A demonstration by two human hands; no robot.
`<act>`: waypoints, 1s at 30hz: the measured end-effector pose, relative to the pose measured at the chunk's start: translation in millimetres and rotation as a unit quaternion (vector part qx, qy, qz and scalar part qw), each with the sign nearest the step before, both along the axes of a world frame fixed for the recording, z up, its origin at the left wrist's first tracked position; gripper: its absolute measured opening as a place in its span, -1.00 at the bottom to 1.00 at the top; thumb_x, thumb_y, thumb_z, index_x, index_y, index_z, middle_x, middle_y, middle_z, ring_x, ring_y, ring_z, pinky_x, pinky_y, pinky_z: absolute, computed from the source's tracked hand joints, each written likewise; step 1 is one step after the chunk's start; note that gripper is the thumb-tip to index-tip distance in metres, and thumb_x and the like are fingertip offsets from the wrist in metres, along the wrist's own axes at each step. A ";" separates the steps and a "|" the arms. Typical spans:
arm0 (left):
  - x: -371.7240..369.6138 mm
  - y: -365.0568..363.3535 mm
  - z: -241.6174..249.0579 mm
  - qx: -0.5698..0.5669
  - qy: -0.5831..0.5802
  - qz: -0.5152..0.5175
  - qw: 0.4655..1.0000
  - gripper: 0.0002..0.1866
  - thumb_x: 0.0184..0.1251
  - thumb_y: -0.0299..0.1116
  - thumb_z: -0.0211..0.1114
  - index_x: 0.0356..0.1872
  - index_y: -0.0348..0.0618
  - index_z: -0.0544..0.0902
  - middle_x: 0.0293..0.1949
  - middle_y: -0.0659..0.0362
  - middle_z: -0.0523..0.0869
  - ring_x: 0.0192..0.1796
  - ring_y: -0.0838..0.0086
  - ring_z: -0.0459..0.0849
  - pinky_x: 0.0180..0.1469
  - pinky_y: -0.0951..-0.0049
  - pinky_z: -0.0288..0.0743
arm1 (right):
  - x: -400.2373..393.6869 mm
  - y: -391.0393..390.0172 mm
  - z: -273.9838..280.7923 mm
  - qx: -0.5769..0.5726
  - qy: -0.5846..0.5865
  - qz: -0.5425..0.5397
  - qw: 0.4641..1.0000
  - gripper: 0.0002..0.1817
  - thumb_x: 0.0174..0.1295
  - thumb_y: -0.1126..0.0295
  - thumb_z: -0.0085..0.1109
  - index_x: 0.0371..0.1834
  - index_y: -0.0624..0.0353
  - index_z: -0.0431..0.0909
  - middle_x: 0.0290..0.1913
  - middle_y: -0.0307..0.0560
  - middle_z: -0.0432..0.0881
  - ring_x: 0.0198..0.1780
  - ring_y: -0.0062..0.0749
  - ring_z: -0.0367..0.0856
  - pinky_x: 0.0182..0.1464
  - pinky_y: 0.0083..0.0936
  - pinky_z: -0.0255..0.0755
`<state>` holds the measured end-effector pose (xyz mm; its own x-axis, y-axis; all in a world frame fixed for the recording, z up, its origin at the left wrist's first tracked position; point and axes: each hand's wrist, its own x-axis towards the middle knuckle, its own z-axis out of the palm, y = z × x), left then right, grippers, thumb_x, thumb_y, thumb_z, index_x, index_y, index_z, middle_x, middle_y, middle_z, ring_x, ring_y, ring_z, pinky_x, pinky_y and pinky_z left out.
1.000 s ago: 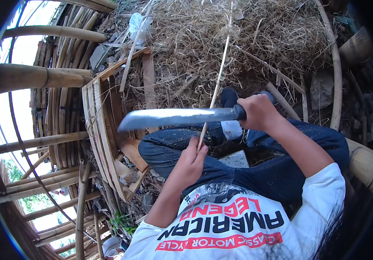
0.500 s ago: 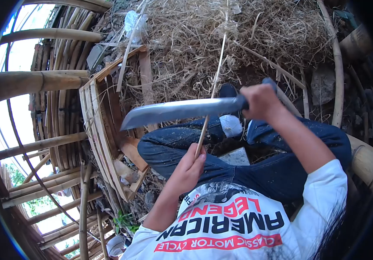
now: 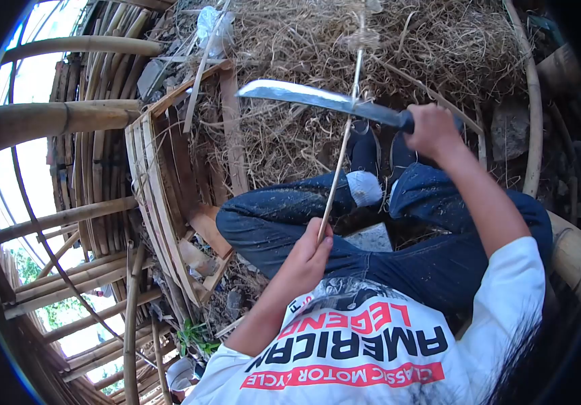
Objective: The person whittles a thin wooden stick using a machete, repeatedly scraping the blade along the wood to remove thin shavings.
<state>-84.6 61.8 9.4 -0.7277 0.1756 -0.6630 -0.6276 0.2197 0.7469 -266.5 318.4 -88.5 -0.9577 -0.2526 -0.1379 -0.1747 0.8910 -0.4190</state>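
My right hand [image 3: 432, 131] is closed round the dark handle of a machete [image 3: 304, 96], its long blade pointing left. The blade lies across a thin bamboo strip [image 3: 336, 179], meeting it at about the middle of its visible length. My left hand [image 3: 311, 256] grips the strip's near end, close to my lap, with the fingers wrapped round it. From there the strip runs up and away over the shavings. My crossed legs in dark jeans [image 3: 270, 223] are under the strip, with bits of shaving on the cloth.
A thick mat of curly bamboo shavings [image 3: 284, 54] covers the ground ahead. To the left stand a wooden frame of slats [image 3: 152, 202] and a bamboo pole wall [image 3: 101, 47]. A white plastic bag [image 3: 215, 32] lies at the back; a stone [image 3: 509, 131] sits at the right.
The machete has moved away from my body along the strip, and its tip has swung farther forward. My left hand, still holding the strip, has shifted slightly right.
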 end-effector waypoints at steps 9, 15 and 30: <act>10.7 -6.8 32.7 0.075 -0.116 0.044 0.989 -0.91 0.51 -0.44 -0.04 -0.07 -0.06 0.28 -0.54 0.39 0.20 -0.60 0.73 0.11 -0.60 0.66 -0.02 | 4.2 -27.3 6.6 -0.043 0.077 0.079 0.993 -0.74 -0.12 0.21 0.31 -0.41 0.10 0.57 -0.43 0.08 0.67 -0.30 -0.01 0.70 -0.22 -0.16 0.57; 16.3 -11.2 25.6 0.032 -0.065 0.004 0.997 -0.90 0.50 -0.46 -0.02 -0.06 -0.08 0.30 -0.53 0.41 0.24 -0.58 0.76 0.16 -0.57 0.67 0.03 | -9.6 -13.6 -6.1 -0.025 0.096 0.065 0.993 -0.75 -0.19 0.28 0.33 -0.45 0.10 0.51 -0.47 0.05 0.64 -0.31 0.01 0.66 -0.25 -0.12 0.52; -4.6 -21.3 -17.0 -0.220 0.030 -0.053 0.974 -0.66 0.43 -0.18 0.20 -0.11 -0.26 0.36 -0.54 0.30 0.40 -0.50 0.60 0.32 -0.44 0.48 0.27 | 51.8 -73.7 14.1 -0.070 0.006 0.179 0.981 -0.81 -0.16 0.33 0.26 -0.44 0.13 0.59 -0.48 0.04 0.68 -0.36 -0.03 0.71 -0.26 -0.19 0.57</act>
